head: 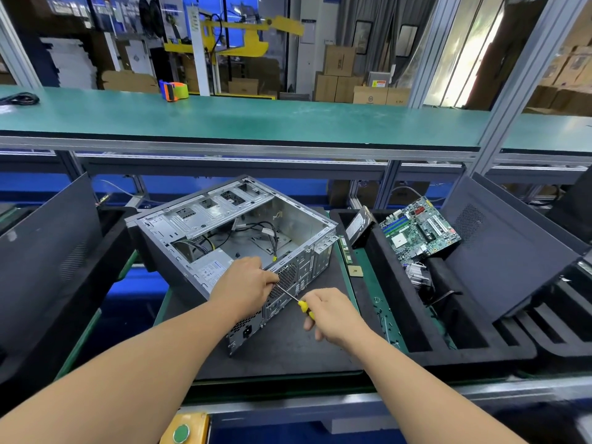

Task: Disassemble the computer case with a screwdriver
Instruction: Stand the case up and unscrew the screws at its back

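your right hand (333, 315) grips one yellow screwdriver (296, 299); your left hand (248, 282) pinches its shaft against the rear of the computer case (237, 248); one case, open side up, on the dark mat (288, 354); power supply (209, 269) label too small to read; one motherboard (419, 230) in the foam tray (416, 331) on the right

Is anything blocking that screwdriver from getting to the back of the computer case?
Nothing visible does. The right hand grips the yellow-handled screwdriver, and its shaft runs straight to the rear panel of the computer case. The left hand covers the tip, apparently steadying it, so the contact point itself is hidden.
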